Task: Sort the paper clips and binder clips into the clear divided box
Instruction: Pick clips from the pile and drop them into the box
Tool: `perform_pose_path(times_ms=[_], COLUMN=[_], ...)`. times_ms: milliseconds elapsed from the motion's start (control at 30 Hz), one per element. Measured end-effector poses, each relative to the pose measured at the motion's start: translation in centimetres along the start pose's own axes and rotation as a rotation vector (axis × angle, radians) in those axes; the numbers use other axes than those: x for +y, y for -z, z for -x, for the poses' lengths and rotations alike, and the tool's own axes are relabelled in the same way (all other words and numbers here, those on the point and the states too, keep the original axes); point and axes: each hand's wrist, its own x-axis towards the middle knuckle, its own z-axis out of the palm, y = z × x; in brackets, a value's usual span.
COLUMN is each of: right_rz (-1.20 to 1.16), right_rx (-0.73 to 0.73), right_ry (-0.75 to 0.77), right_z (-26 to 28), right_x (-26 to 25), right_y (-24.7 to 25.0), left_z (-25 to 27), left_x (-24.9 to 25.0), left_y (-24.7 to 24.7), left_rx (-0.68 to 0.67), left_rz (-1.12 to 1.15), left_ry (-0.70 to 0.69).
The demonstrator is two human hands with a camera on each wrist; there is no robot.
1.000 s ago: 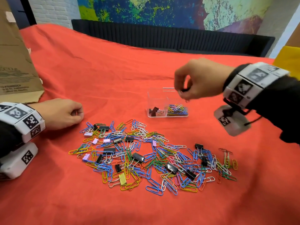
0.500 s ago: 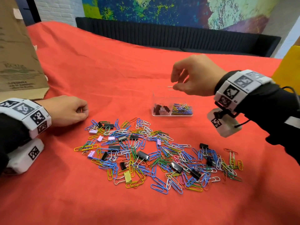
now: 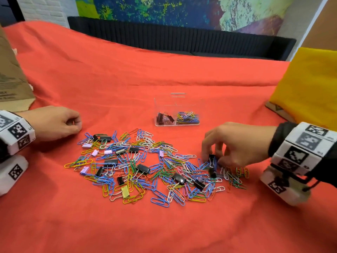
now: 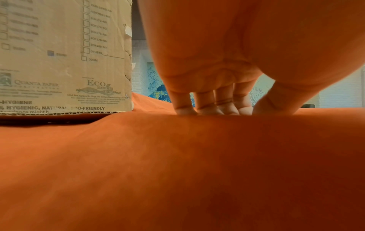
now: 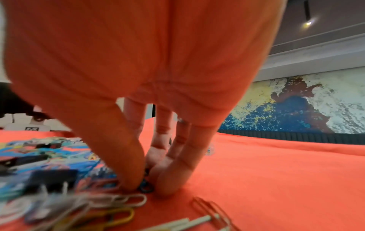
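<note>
Right hand point(image 3: 235, 145) pinches a black binder clip point(image 3: 211, 160) at the pile's point(image 3: 138, 165) right edge. Left hand point(image 3: 52, 123) rests loosely curled, empty. Box point(image 3: 182, 106) beyond. Clip likely light, stiff; wire handles snag, so grip its body.

red cloth point(image 3: 127, 70) | clip pile point(image 3: 145, 167) | clear box point(image 3: 160, 106) | cardboard box point(image 3: 11, 84)

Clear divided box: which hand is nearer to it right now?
Right. The right hand is down at the clip pile, just front-right of the clear divided box; the left hand rests far off to its left.
</note>
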Motion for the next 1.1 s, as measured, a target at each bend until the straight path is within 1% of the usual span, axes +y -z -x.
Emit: perform_pose_path(times_ms=[133, 333, 467, 533, 600, 700, 767, 800, 867, 933, 1033, 1067, 1100], right_rz=[0.071, 0.023, 0.054, 0.084, 0.079, 0.042, 0.027, 0.016, 0.016, 0.048, 0.037, 0.045, 0.063], right_rx=[0.058, 0.117, 0.179, 0.262, 0.381, 0.552, 0.617, 0.625, 0.596, 0.575, 0.642, 0.63, 0.567], right_ry=[-0.023, -0.041, -0.047, -0.038, -0.029, -0.029, -0.057, -0.079, -0.123, -0.138, -0.105, -0.092, -0.086], right_z=[-0.5, -0.2, -0.7, -1.7, -3.4, -7.1, -9.6, -10.7, -12.2, -12.4, -10.2, -8.9, -7.5], right_x=[-0.4, -0.4, -0.9, -1.2, -1.5, -1.9, -2.1, -2.1, -1.8, -1.5, -1.0, -0.7, -0.4], right_y=[0.2, 2.3, 3.9, 5.0, 6.1, 7.5, 7.9, 8.0, 7.9, 7.9, 8.0, 8.0, 7.9], left_z=[0.1, 0.2, 0.2, 0.2, 0.2, 0.3, 0.3, 0.3, 0.3, 0.2, 0.2, 0.2, 0.1], left_x=[0.3, 0.2, 0.2, 0.0, -0.1, 0.1, 0.1, 0.1, 0.0, -0.1, 0.0, 0.0, 0.0], left_y=[0.0, 0.2, 0.2, 0.1, 0.2, 0.3, 0.3, 0.3, 0.3, 0.3, 0.3, 0.3, 0.3], left_rx=[0.002, -0.006, -0.006, -0.012, -0.019, -0.027, -0.032, -0.035, -0.039, -0.048, -0.045, -0.038, -0.032], left_rz=[-0.014, -0.021, -0.017, -0.003, 0.004, 0.008, 0.0, 0.0, 0.006, 0.006, -0.003, -0.005, -0.007], left_ry=[-0.007, -0.001, 0.006, 0.007, 0.006, 0.002, 0.004, 0.005, 0.002, -0.005, -0.02, -0.027, -0.032])
